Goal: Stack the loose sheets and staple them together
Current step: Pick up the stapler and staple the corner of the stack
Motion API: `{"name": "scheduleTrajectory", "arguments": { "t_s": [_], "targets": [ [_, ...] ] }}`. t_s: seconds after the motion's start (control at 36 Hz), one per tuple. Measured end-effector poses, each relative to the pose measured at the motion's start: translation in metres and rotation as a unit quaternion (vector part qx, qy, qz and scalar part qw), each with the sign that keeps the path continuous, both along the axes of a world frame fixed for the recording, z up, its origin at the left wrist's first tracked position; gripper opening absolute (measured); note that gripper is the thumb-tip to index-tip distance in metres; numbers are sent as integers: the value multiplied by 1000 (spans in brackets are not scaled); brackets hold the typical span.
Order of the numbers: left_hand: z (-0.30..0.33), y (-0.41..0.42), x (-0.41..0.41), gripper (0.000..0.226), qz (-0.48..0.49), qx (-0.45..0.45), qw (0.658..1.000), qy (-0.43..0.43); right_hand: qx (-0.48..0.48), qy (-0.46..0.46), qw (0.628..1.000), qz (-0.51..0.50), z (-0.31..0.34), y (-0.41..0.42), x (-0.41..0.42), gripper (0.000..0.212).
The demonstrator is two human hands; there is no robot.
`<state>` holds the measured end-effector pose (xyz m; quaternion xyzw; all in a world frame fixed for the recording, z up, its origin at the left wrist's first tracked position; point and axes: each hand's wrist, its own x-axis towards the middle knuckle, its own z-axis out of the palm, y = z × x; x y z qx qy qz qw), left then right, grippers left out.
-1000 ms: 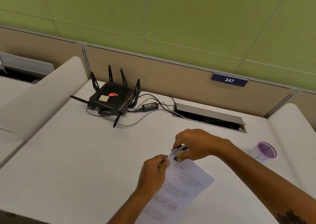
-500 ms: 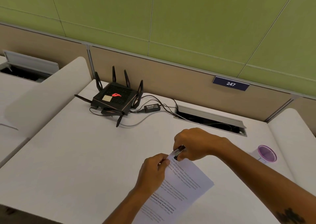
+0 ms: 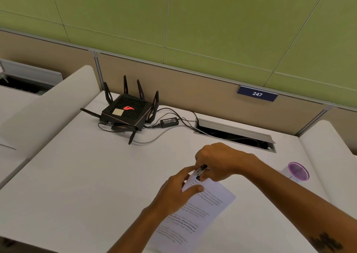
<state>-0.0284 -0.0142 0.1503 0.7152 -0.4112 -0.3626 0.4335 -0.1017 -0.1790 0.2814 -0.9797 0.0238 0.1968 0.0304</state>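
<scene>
Your right hand (image 3: 219,162) was curled over a small stapler (image 3: 201,170), gripping it at the far corner of the printed sheets (image 3: 195,212); only the stapler's dark and silver front end showed under the fingers. Whether its mouth had closed on the paper could not be told. Your left hand (image 3: 174,192) pinched the same corner, thumb on top of the page and index finger stretched toward the stapler, just beside it.

The sheets lay on the near middle of the white desk (image 3: 87,175), with the long axis running from the near edge up and to the right, toward the stapled corner. The printed side faced up. The near end ran out of view at the bottom edge.

Both forearms crossed the near right part of the desk and covered part of the sheets. A purple-rimmed cup (image 3: 298,171) stood well apart on the right. A black router (image 3: 126,111) with raised antennas sat at the far left, with its power adapter (image 3: 169,121) and cables leading to the open cable tray (image 3: 234,134) behind your hands.

White side dividers (image 3: 48,105) flanked the desk. A tan partition carried a blue plate (image 3: 257,93) reading 247, below green wall panels (image 3: 193,17).
</scene>
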Motion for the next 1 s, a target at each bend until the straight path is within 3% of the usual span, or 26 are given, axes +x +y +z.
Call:
{"name": "scheduleTrajectory", "arguments": {
  "t_s": [0.19, 0.36, 0.53, 0.69, 0.83, 1.0],
  "targets": [
    [2, -10, 1, 11, 29, -28, 999, 3, -20, -3, 1000, 17, 3, 0, -2, 16],
    [5, -11, -4, 11, 47, -37, 998, -2, -25, -7, 999, 21, 4, 1, 0, 13],
    [2, -8, -7, 38, 67, -67, 995, 0, -31, -14, 999, 27, -2, -1, 1, 11],
    [-2, -10, -9, 17, 78, -92, 993, 12, -40, -9, 998, 37, -2, -1, 5, 8],
    [2, -9, -7, 26, 68, -89, 993, 40, -46, -1, 998, 41, -3, -3, 7, 7],
    [-11, 2, 3, 19, 49, -66, 995, 51, -14, -16, 998, 51, 1, -2, 8, 13]
  ]
}}
